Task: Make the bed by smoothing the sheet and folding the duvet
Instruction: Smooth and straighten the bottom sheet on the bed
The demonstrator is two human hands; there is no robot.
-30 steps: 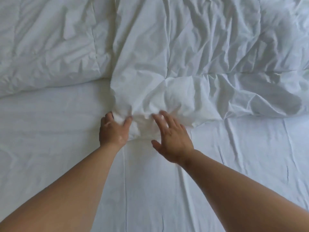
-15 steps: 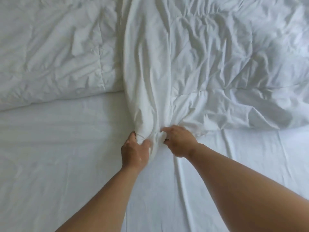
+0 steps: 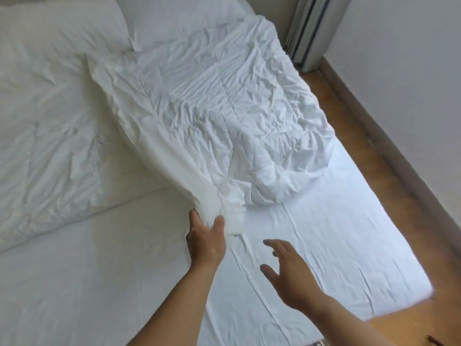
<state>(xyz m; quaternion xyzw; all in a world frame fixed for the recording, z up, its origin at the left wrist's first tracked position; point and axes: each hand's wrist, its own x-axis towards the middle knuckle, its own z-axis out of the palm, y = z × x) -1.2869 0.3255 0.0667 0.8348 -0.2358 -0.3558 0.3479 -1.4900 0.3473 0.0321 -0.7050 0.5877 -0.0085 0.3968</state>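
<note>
A crumpled white duvet [image 3: 212, 116] lies spread over the far right half of the bed, its near corner bunched and lifted in the left hand [image 3: 205, 239], which is closed around the gathered cloth with thumb and fingers pinching it. The right hand [image 3: 287, 273] hovers just beside that corner, fingers spread wide, holding nothing and clear of the fabric. Beneath both, the sheet [image 3: 311, 240] runs bare across the near part of the bed, creased in long lines toward the right edge. A second quilted cover [image 3: 45, 136] lies flat on the left half, and pillows [image 3: 62, 28] sit at the head. A wooden floor [image 3: 389, 176] and a pale wall [image 3: 404, 71] border the bed on the right.

The duvet looks light, soft and limp; judged from its sag, it will drape and fold wherever it is unsupported, so a single-corner hold is likely to drag it into a rope. The better hold appears to be two corners or two points along the near hem, held well apart.

The far edge of the duvet merges with the pillows and cannot be traced. White on white hides where duvet ends and sheet begins on the right, where glare washes out detail. The left fingertips are buried in cloth.
</note>
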